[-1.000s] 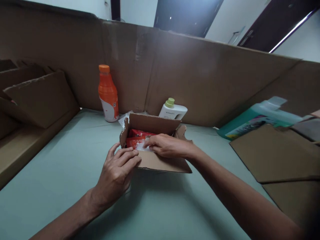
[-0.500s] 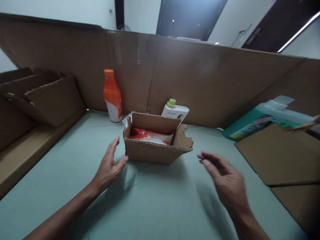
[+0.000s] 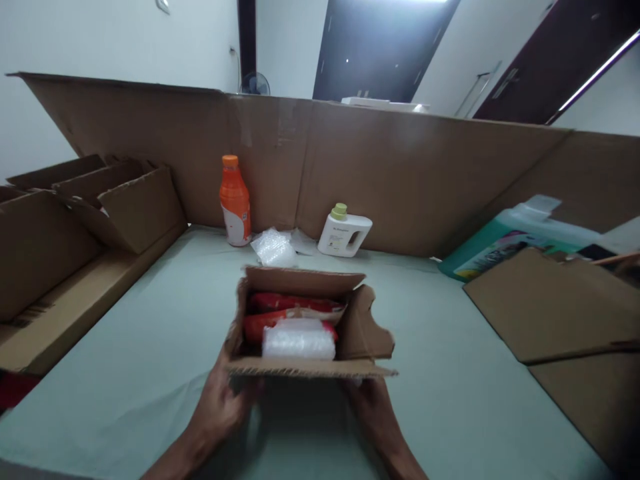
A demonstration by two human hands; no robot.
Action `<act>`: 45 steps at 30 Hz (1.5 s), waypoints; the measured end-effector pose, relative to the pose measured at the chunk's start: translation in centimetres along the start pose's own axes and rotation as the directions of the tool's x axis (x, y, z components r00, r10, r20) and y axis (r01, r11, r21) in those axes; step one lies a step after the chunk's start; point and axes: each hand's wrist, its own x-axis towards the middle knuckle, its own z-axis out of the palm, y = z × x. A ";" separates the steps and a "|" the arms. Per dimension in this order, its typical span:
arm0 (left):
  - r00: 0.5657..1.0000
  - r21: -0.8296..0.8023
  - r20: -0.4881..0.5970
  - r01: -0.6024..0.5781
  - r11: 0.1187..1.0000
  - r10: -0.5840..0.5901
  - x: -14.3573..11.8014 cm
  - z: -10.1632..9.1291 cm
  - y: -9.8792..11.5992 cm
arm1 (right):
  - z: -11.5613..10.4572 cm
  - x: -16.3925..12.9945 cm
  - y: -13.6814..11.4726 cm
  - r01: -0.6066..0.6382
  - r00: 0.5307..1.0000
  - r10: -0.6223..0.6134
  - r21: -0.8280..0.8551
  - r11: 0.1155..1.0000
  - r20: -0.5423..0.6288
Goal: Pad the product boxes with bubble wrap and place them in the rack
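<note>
A small open cardboard box is between my hands, its mouth tilted toward me. Inside it lie red packets and a clear bubble-wrap bundle. My left hand is closed on the box's lower left side, some fingers hidden beneath the front flap. At the lower right, my right hand grips the box too, with its fingertips out of sight under the flap.
Behind the box are an orange bottle, crumpled bubble wrap and a white bottle with a green cap. Cardboard boxes line the left. A green-liquid jug leans behind cardboard at right.
Both hands have closed in on the box from either side. It has come toward me and tipped, showing more of its contents and uncovering the bubble wrap behind.
</note>
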 end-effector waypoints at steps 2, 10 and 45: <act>0.994 0.085 -0.098 0.065 0.994 -0.057 -2.2 -1.7 0.4 | 0.9 -0.9 -1.4 0.039 0.997 -0.039 0.007 0.999 0.065; 0.998 -0.035 -0.053 -0.016 0.999 0.014 0.8 1.4 4.3 | -3.4 0.3 -3.7 -0.044 0.999 0.045 -0.055 0.998 0.020; 0.456 0.003 -0.884 0.227 0.974 -0.104 1.3 -20.2 -5.8 | 37.8 14.3 -20.6 0.097 0.643 -0.422 0.478 0.873 0.639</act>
